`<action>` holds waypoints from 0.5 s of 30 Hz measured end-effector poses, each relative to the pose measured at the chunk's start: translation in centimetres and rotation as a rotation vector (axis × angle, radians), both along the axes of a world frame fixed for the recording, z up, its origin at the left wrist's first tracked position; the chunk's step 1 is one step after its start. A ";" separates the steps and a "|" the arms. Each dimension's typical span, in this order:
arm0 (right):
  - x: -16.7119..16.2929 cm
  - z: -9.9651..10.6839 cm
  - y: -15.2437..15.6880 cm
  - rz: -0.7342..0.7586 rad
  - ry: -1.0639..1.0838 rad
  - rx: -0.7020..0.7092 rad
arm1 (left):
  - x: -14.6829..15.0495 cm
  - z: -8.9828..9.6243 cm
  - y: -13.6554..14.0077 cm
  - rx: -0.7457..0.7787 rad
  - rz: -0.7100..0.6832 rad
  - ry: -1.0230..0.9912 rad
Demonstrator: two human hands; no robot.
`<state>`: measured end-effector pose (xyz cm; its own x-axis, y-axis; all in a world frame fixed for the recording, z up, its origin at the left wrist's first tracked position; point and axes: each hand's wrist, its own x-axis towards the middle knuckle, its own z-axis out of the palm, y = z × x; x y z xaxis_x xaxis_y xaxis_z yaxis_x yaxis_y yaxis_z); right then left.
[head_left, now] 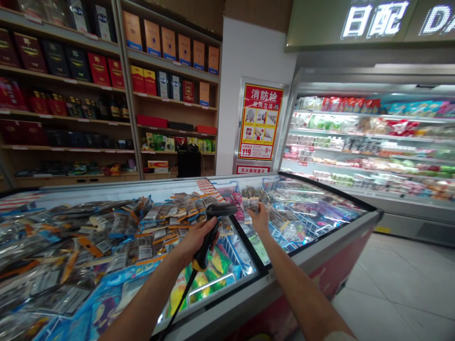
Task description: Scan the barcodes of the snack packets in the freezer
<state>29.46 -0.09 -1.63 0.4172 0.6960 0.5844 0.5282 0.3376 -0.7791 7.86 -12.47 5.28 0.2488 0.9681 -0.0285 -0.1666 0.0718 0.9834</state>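
Note:
My left hand [197, 237] is closed round the handle of a black barcode scanner [204, 248] with yellow trim. Its head points right, and a black cable runs down from the grip. To the right, my right hand [261, 220] pinches a small packet [251, 204] with a pale label, held above the glass lid in front of the scanner's head. Many similar brown and orange packets [144, 248] lie heaped on the freezer to the left of my hands. Blur hides the packet's print.
The chest freezer [302, 255] has sliding glass lids, with bagged goods [216, 270] in wire baskets below. Shelves of boxed bottles [168, 42] line the back left. A red fire-hydrant poster [262, 123] hangs behind, and a lit refrigerated display [373, 142] stands right.

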 end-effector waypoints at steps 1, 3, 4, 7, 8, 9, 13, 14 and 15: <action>0.0 0.1 -0.1 -0.002 -0.003 -0.006 | 0.1 0.0 0.1 0.003 -0.002 -0.006; 0.0 0.1 -0.2 -0.009 -0.006 -0.016 | 0.2 -0.2 0.4 0.006 -0.006 -0.007; -0.1 0.1 -0.2 -0.014 -0.005 -0.019 | 0.3 -0.2 0.5 0.007 -0.004 0.001; 0.0 -0.1 -0.1 -0.024 0.009 -0.035 | 0.1 -0.5 0.7 0.015 0.015 0.027; 0.0 -0.1 -0.1 -0.023 0.015 -0.041 | 0.0 -0.5 0.7 0.023 0.024 0.028; 0.0 -0.2 0.0 -0.022 0.022 -0.047 | -0.2 -0.6 0.7 0.035 0.034 0.026; -0.4 0.2 0.2 0.013 0.050 -0.068 | -1.6 -0.5 0.7 0.093 0.107 0.079; -0.7 0.4 0.2 0.032 0.056 -0.074 | -2.0 -0.4 0.6 0.102 0.132 0.101; -1.2 0.5 0.2 0.057 0.062 -0.082 | -2.4 -0.3 0.5 0.106 0.159 0.113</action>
